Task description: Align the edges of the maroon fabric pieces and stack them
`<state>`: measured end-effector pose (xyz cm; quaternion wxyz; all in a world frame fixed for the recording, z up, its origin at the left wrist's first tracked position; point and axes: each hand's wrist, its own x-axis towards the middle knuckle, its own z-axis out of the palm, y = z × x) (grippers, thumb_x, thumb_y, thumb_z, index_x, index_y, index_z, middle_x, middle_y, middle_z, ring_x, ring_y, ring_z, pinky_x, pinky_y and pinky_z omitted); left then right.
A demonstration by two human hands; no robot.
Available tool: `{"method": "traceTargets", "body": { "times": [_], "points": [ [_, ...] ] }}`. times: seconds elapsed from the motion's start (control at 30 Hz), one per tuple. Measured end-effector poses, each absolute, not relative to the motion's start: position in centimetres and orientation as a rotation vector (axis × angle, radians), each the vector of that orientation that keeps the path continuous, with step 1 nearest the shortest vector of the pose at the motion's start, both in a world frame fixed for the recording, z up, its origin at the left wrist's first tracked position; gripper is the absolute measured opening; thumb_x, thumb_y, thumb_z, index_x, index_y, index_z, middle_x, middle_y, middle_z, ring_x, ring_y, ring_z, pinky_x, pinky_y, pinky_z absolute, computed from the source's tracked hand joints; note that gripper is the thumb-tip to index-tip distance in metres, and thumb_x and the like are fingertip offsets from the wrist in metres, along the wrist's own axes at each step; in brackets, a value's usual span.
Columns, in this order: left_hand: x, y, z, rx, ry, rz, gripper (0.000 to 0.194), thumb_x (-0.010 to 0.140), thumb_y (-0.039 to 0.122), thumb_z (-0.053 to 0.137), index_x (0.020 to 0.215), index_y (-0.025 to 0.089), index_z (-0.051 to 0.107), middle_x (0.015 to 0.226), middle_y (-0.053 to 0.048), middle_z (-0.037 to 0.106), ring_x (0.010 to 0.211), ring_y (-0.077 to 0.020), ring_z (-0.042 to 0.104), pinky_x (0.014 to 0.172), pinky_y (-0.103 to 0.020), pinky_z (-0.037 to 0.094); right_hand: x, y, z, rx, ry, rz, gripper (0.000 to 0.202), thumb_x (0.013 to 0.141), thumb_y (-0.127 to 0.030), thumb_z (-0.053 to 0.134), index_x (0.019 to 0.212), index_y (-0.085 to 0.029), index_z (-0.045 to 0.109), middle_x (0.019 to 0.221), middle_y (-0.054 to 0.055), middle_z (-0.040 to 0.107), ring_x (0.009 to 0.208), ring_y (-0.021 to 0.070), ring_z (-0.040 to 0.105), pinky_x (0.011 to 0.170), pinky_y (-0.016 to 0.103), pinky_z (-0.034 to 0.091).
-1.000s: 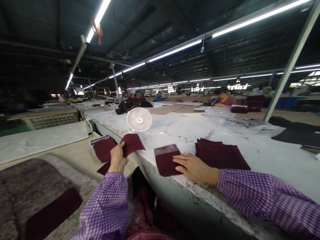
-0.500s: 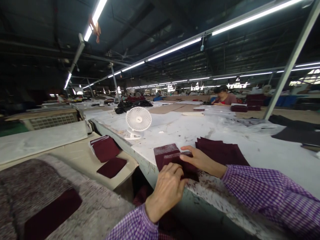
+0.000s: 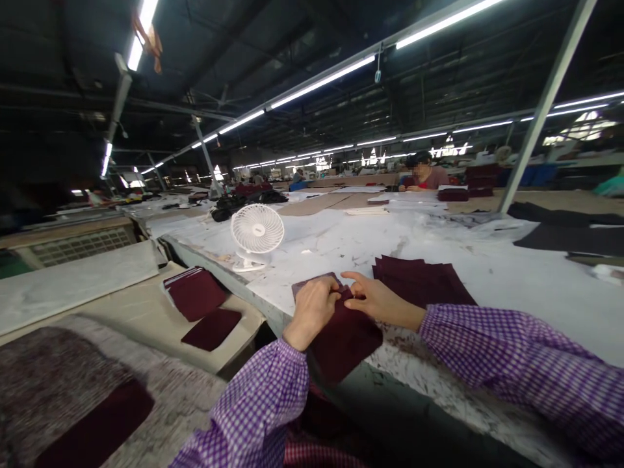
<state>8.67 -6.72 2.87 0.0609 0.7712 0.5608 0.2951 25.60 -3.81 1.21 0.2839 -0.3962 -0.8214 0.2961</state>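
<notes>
A maroon fabric piece hangs over the near edge of the white-covered table. My left hand pinches its upper edge between thumb and fingertips. Close to the same edge is my right hand, its thumb and index finger apart, the thumb by the cloth. Partly hidden behind my left hand lies another maroon piece with a greyish, fuzzy surface. To the right of my right hand, a fanned stack of maroon fabric pieces rests on the table.
A small white fan stands on the white-covered table. On the lower beige surface at left are a maroon stack and a single piece. A fuzzy grey board is nearest left. Across the table sits a person.
My left hand has moved up and inward to the fabric's upper edge. The maroon piece now hangs lower over the table edge. The whole view has shifted slightly.
</notes>
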Motion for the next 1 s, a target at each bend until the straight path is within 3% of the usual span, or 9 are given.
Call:
{"method": "traceTargets", "body": {
  "times": [0.17,0.33,0.73,1.0],
  "points": [
    [8.6,-4.8,0.6,2.317,1.617,0.937,0.019,0.077,0.009,0.060,0.089,0.018,0.071,0.091,-0.003,0.068,0.087,-0.0171,0.062,0.082,-0.027,0.045,26.4,-3.6,0.5,-1.218,-2.281,0.405,0.043,0.077,-0.018,0.058,0.119,-0.013,0.048,0.088,0.004,0.063,0.074,0.0159,0.058,0.070,0.028,0.043],
    [8.5,-4.4,-0.3,2.346,1.581,0.966,0.022,0.077,0.009,0.060,0.093,0.019,0.072,0.088,-0.003,0.067,0.084,-0.0166,0.062,0.081,-0.027,0.046,26.8,-4.0,0.5,-1.167,-2.430,0.023,0.022,0.087,-0.025,0.049,0.104,-0.020,0.063,0.095,0.004,0.060,0.080,0.0159,0.057,0.071,0.027,0.042],
    [8.4,-4.4,-0.3,2.108,1.596,1.087,0.024,0.073,0.008,0.065,0.094,0.017,0.070,0.083,-0.002,0.069,0.079,-0.0157,0.064,0.080,-0.027,0.049,26.7,-4.2,0.2,-1.203,-2.469,-0.015,0.025,0.089,-0.027,0.048,0.103,-0.022,0.068,0.096,0.004,0.062,0.086,0.0169,0.058,0.072,0.026,0.041],
    [8.4,-4.4,-0.8,2.403,1.487,1.058,0.023,0.078,0.004,0.057,0.089,0.018,0.073,0.084,-0.002,0.067,0.079,-0.0153,0.062,0.076,-0.026,0.048,26.5,-4.5,0.1,-1.228,-2.422,0.003,0.023,0.089,-0.027,0.049,0.101,-0.022,0.068,0.095,0.003,0.062,0.085,0.0165,0.059,0.071,0.026,0.041]
  ]
}}
